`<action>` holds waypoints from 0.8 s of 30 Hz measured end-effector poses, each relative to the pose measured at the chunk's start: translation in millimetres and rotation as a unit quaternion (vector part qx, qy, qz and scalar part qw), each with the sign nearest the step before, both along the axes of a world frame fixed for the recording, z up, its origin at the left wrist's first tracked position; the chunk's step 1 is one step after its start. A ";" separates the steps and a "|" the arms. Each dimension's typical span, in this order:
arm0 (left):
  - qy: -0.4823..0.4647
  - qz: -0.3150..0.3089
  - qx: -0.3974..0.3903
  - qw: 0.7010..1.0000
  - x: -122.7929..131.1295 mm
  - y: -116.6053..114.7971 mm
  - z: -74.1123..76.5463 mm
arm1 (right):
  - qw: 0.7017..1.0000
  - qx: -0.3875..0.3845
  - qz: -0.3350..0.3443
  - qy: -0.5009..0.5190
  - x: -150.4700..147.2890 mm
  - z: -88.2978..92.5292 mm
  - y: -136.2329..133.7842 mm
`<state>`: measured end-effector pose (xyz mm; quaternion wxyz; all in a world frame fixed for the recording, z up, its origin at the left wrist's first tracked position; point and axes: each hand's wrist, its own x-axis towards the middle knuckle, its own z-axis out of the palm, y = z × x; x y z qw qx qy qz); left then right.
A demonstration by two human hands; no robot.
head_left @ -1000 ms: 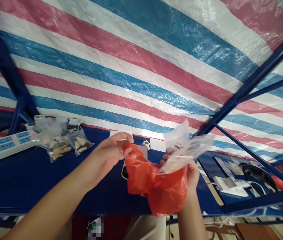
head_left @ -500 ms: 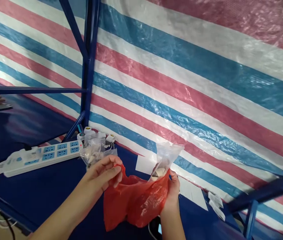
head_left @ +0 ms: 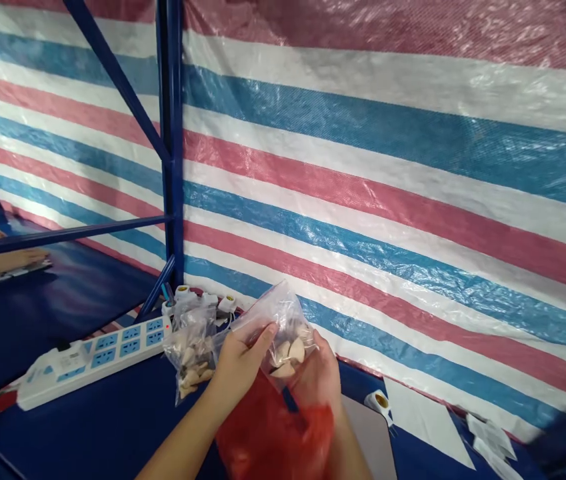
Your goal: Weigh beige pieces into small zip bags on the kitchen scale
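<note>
A clear plastic bag (head_left: 283, 310) with beige, chunky pieces (head_left: 290, 353) inside is held up in front of me. My left hand (head_left: 245, 357) pinches its left side between thumb and fingers. At the bag's right edge, my right hand (head_left: 327, 370) is closed, its fingers partly hidden behind the plastic. A red plastic bag (head_left: 273, 437), blurred, hangs low between my forearms against the right hand; what grips it is hidden. Left of my left hand, another clear bag of similar pieces (head_left: 193, 367) lies on the blue table (head_left: 97, 427).
A white power strip (head_left: 95, 357) lies at the left, with white plugs or adapters (head_left: 227, 303) behind the bags. A white device (head_left: 379, 403), paper (head_left: 427, 420) and crumpled wrappers (head_left: 493, 440) lie to the right. Blue metal posts (head_left: 173, 147) stand before striped sheeting. Another person's arm (head_left: 5, 263) shows far left.
The clear bag has come up out of the red bag, and my left hand has moved from the red bag's rim to the clear bag. The red bag has dropped lower. The view has shifted.
</note>
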<state>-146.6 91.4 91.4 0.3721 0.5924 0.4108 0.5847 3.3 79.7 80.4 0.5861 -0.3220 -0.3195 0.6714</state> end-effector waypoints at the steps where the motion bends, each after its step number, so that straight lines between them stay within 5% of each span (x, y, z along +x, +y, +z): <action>1: -0.003 0.003 -0.001 1.000 1.3 0.4 -0.2 | 0.999 -0.016 0.004 0.042 -1.6 1.3 -1.1; 5: -0.005 0.005 -0.016 1.000 8.1 -4.8 5.4 | 0.998 -0.027 -0.027 0.045 -0.3 8.5 -6.1; 9: -0.079 -0.058 -0.105 0.990 -0.2 -12.7 20.4 | 0.991 -0.040 -0.110 0.065 20.2 22.0 -9.5; 13: -0.138 -0.087 -0.176 0.971 -21.3 -27.6 34.2 | 0.987 -0.027 -0.150 -0.039 50.9 39.6 -22.0; 20: -0.185 -0.140 -0.201 0.952 -35.9 -53.1 40.9 | 0.953 0.089 -0.075 -0.280 77.6 68.6 -69.3; 24: -0.164 -0.130 -0.196 0.958 -36.1 -61.4 41.4 | 0.888 0.134 0.025 -0.439 70.2 80.8 -96.6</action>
